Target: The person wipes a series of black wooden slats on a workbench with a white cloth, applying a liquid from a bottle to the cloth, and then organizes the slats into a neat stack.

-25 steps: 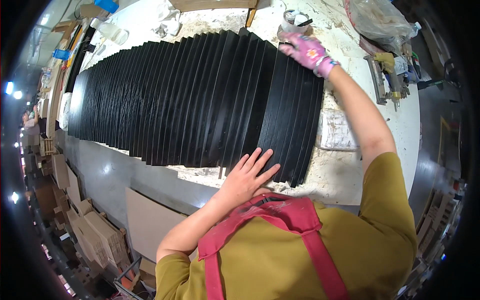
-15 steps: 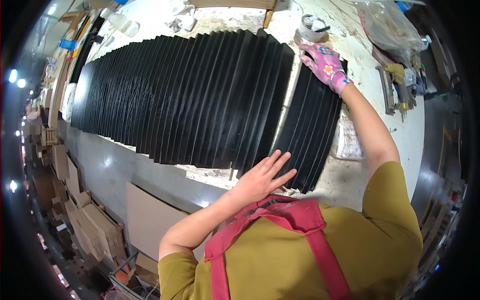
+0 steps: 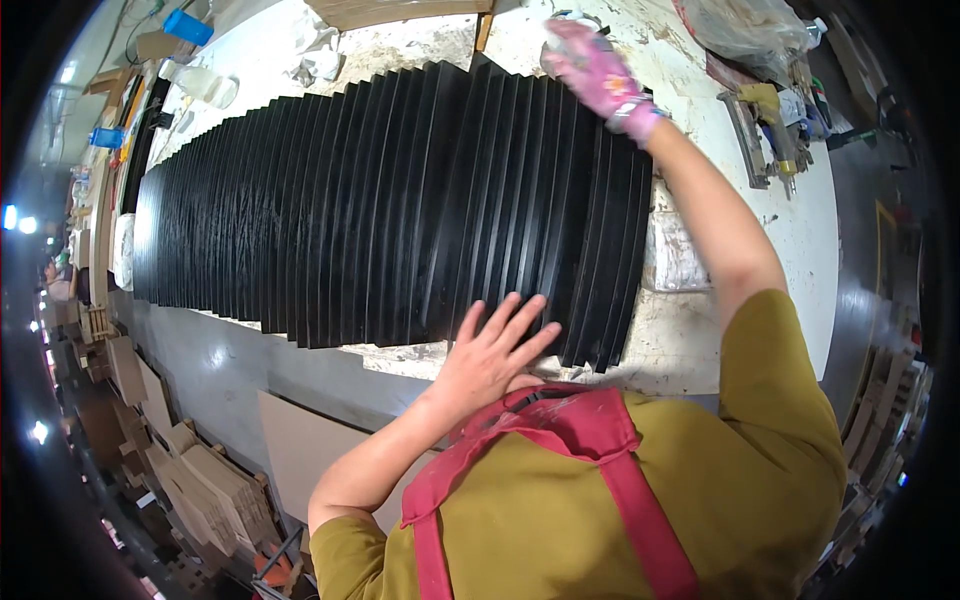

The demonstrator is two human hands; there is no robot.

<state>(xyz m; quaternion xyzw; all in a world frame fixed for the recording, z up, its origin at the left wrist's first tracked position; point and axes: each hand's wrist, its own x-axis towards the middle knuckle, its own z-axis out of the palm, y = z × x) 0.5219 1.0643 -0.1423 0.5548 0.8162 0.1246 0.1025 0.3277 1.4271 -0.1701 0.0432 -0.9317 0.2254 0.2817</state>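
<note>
Nearest, the bare left hand (image 3: 492,352) lay flat with fingers spread on the near edge of the black slats (image 3: 400,200), a long overlapping row laid across the white worktable (image 3: 800,230). Farther off, the right hand (image 3: 598,72), in a pink glove, rested open-palmed on the row's far edge. Beyond sat a metal tool (image 3: 765,130) and a clear plastic bag (image 3: 750,30).

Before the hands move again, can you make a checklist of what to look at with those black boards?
1. Left hand flat on the black boards, near edge: ok.
2. Right hand, in a pink glove, at the far edge: ok.
3. Boards overlap in a tidy row: ok.
4. Row lies fully on the white table: ok.
5. Tools clear of the boards: ok.
6. Right hand's grip: cannot tell.
</note>
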